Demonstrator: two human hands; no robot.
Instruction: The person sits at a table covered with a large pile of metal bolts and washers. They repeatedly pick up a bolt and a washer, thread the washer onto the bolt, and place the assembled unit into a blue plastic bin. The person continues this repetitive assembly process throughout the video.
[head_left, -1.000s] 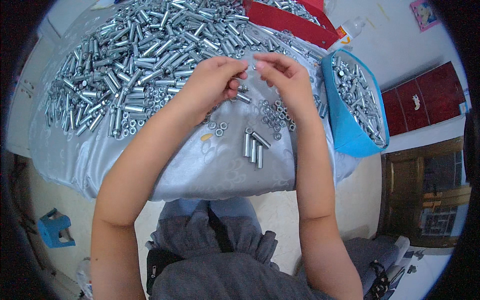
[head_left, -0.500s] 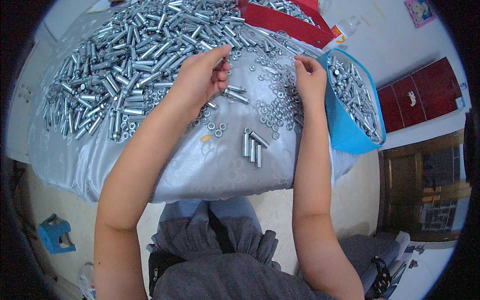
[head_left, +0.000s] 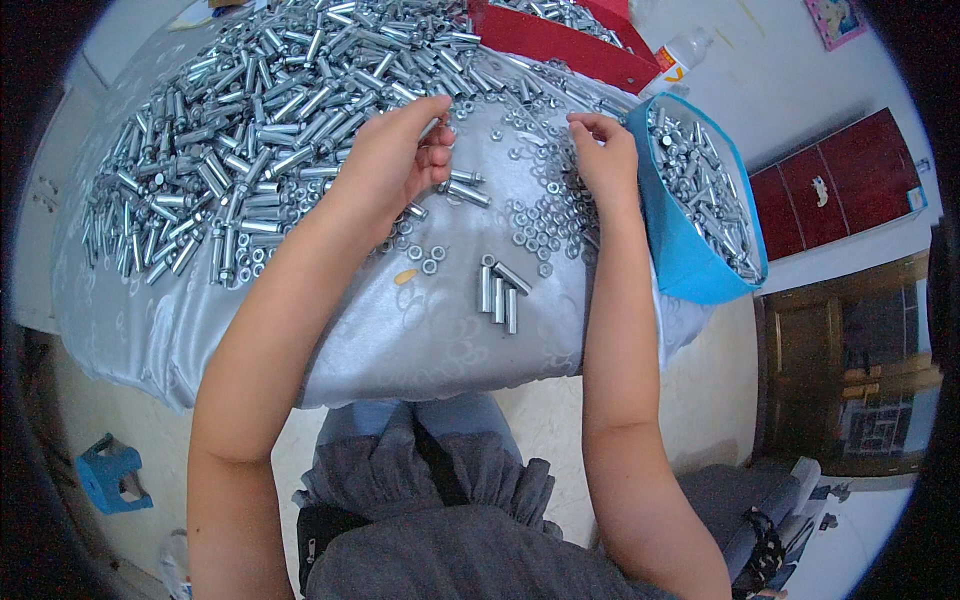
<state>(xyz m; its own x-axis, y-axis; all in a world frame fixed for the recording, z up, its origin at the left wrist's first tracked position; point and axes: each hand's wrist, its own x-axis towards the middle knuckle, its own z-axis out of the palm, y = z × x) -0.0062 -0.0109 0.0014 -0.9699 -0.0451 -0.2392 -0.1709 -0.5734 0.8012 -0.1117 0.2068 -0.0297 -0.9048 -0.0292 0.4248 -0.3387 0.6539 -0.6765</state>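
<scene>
My left hand (head_left: 400, 155) is closed at the edge of a big heap of sleeve anchor bolts (head_left: 280, 110). A bit of shiny metal, apparently a sleeve anchor bolt, shows between its thumb and curled fingers. My right hand (head_left: 605, 155) hovers over loose hex nuts (head_left: 540, 220), its thumb and forefinger pinched together. Whatever sits in that pinch is too small to make out. Below the left fingers lie a few loose bolts (head_left: 466, 190). Several metal sleeves (head_left: 498, 300) rest close together nearer me on the silvery tablecloth (head_left: 400, 340).
A blue fabric bin (head_left: 700, 275) full of bolts stands right of my right hand. Behind are a red box (head_left: 560, 50) with more bolts and a clear bottle (head_left: 682, 55). A small yellowish piece (head_left: 405, 276) lies on the cloth. A blue stool (head_left: 112, 473) stands on the floor.
My right hand has moved slightly left, toward my left hand. The whole view has shifted a little; my left hand keeps its closed shape, and the piles look the same.
</scene>
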